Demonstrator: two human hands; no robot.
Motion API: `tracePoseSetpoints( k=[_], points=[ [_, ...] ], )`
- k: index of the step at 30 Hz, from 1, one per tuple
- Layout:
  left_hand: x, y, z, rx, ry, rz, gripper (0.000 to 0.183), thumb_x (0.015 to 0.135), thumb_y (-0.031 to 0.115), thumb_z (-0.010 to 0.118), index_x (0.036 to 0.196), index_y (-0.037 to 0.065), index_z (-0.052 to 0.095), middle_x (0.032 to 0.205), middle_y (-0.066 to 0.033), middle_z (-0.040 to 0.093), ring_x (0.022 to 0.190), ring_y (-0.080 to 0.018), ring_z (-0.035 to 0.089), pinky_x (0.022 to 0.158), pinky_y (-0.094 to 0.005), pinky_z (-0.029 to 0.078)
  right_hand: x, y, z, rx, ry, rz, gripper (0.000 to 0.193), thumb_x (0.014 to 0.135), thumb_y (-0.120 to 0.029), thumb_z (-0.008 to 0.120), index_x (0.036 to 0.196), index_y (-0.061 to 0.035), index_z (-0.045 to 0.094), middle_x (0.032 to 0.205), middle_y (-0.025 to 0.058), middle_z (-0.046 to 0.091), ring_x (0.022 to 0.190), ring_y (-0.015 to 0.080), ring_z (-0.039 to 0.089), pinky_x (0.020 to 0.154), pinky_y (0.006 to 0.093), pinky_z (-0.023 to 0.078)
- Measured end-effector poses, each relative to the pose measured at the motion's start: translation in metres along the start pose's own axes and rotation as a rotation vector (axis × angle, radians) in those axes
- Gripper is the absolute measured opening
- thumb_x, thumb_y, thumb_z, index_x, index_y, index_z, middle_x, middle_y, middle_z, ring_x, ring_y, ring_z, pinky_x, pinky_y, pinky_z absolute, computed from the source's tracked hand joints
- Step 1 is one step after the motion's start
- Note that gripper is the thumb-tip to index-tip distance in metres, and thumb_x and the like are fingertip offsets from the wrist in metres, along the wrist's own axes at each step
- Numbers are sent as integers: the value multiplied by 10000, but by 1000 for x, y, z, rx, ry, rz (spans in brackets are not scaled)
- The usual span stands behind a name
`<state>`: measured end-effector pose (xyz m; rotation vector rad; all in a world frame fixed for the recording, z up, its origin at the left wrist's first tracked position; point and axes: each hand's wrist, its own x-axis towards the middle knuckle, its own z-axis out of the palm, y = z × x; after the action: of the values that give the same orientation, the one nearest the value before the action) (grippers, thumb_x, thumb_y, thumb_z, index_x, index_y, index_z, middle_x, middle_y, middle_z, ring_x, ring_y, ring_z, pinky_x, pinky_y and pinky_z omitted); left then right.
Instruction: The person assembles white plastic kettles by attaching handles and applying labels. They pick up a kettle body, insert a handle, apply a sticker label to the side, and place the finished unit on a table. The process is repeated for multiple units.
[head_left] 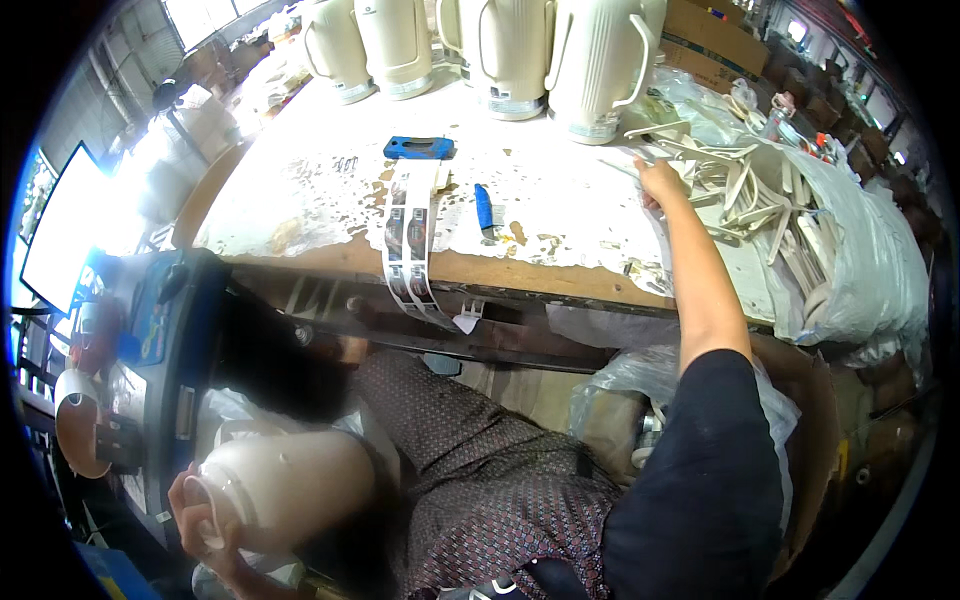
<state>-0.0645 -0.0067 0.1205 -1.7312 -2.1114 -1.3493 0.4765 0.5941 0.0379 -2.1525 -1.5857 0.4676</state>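
My left hand [222,540] is closed on the open mouth of a cream thermos jug [300,487], which lies on its side by my lap at the lower left. Its far end is blurred and partly in shadow. My right arm stretches across the white worktable [330,215]. At its end, my right hand [660,184] has curled fingers beside a heap of cream plastic handles [735,190]. Glare washes out the fingertips, and what they pinch cannot be made out.
Several cream jugs with handles [600,75] stand upright along the back. A label strip [408,245] hangs over the front edge below a blue holder [418,148]. A blue-handled cutter [484,207] lies nearby. At right is a plastic sack [870,255]; at left, a blue machine [165,330].
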Motion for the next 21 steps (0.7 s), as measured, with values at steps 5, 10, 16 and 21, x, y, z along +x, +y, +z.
tracePoseSetpoints(
  k=[5,10,16,21],
  points=[
    [-10,-16,32,-18,-7,-3,435,708,453,773,756,65,582,1258,-226,540,1176,-405,538,987,-510,424,-10,84,-55,682,312,76,526,953,-490,485,1208,-34,538,677,123,666,513,195,634,473,327,517],
    [-16,-10,40,-84,-9,31,421,704,414,772,763,54,563,1147,-232,607,1080,-373,572,922,-455,448,-57,80,-85,543,-180,112,321,874,-142,546,1186,-70,538,752,102,650,629,190,655,506,306,533],
    [-58,-3,46,-146,68,-18,385,659,320,789,708,19,553,1172,-266,570,1096,-375,569,949,-447,430,-141,-5,-49,905,-368,-230,757,916,8,462,1548,-185,92,764,83,589,446,69,387,383,228,336],
    [-69,58,67,52,192,79,338,634,265,864,709,51,614,1166,-230,601,978,-322,627,811,-393,521,-275,-136,92,1762,-634,-163,389,966,-192,578,1313,-66,453,699,44,581,475,82,400,437,207,333]
  ],
)
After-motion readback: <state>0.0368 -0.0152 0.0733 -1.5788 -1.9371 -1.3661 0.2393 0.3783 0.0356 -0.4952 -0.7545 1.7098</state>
